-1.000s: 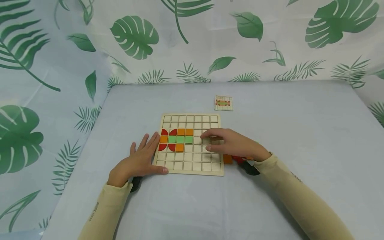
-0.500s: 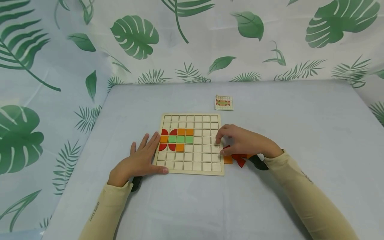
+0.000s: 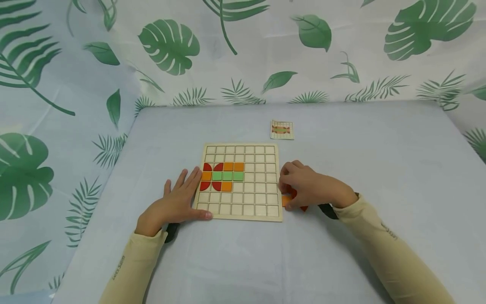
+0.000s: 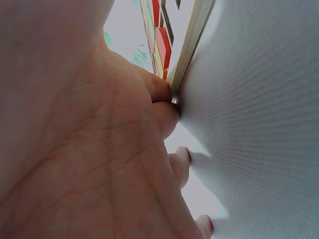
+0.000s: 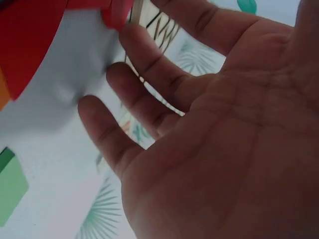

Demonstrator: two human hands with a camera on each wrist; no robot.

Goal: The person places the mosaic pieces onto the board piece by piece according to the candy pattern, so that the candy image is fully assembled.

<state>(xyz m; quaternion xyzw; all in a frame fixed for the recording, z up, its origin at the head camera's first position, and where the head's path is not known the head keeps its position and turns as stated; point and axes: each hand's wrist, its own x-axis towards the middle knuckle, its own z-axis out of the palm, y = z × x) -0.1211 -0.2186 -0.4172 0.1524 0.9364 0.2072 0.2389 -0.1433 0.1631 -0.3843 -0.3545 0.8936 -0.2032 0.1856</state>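
Note:
A square wooden grid board (image 3: 243, 211) lies on the table, with red petal-shaped, orange and green tiles filling part of its left half. My left hand (image 3: 171, 209) lies flat at the board's left edge, thumb at the near-left corner and index finger at the side. Beyond the right edge, my right hand (image 3: 311, 185) reaches down over a small pile of loose tiles, mostly hidden under it. An orange tile (image 3: 286, 201) shows by its thumb. In the right wrist view, the fingers are loosely bent, and one fingertip is beside a red tile (image 5: 115, 14).
A small pattern card (image 3: 282, 130) lies behind the board. In the right wrist view a green tile (image 5: 12, 184) and a larger red piece (image 5: 30, 40) lie near the right hand. Leaf-printed cloth (image 3: 243, 50) rises behind the table.
My right hand has drawn back from over the board to the right and come down onto the loose tiles. The left hand keeps its place, and the tiles on the board look the same.

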